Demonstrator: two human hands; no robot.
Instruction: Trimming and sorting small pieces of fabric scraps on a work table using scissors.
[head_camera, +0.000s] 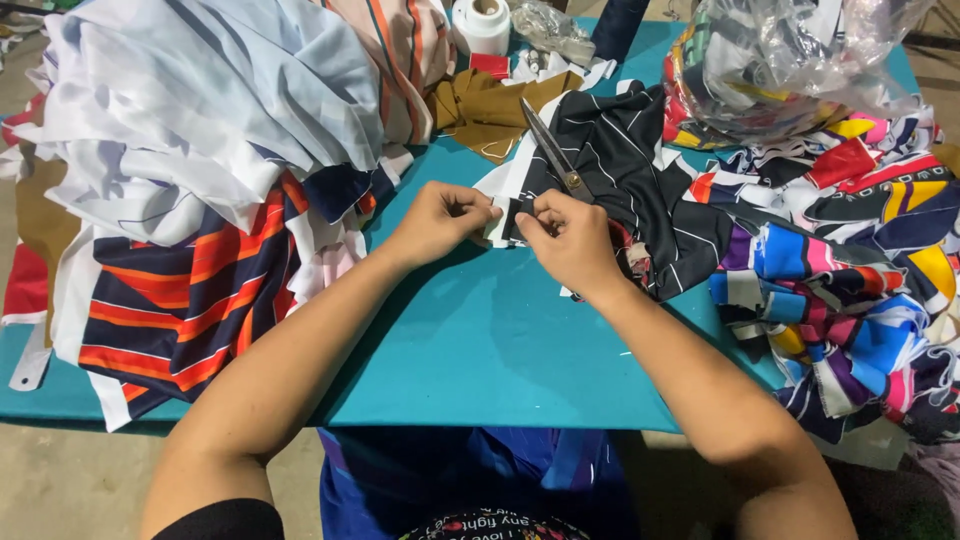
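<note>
My left hand (437, 220) and my right hand (570, 240) meet over the teal table (480, 340), both pinching a small piece of black and white fabric (506, 217) between fingertips. A larger black cloth with thin white stripes (630, 170) lies just behind my right hand. Long metal scissors (552, 152) rest on that cloth, blades pointing away from me, and my right hand partly covers their handle end.
A heap of white, navy and orange striped fabric (190, 200) fills the left side. Multicoloured scraps (850, 260) pile up on the right under a clear plastic bag (790, 60). A brown cloth (490, 110) and a white tape roll (482, 22) sit at the back.
</note>
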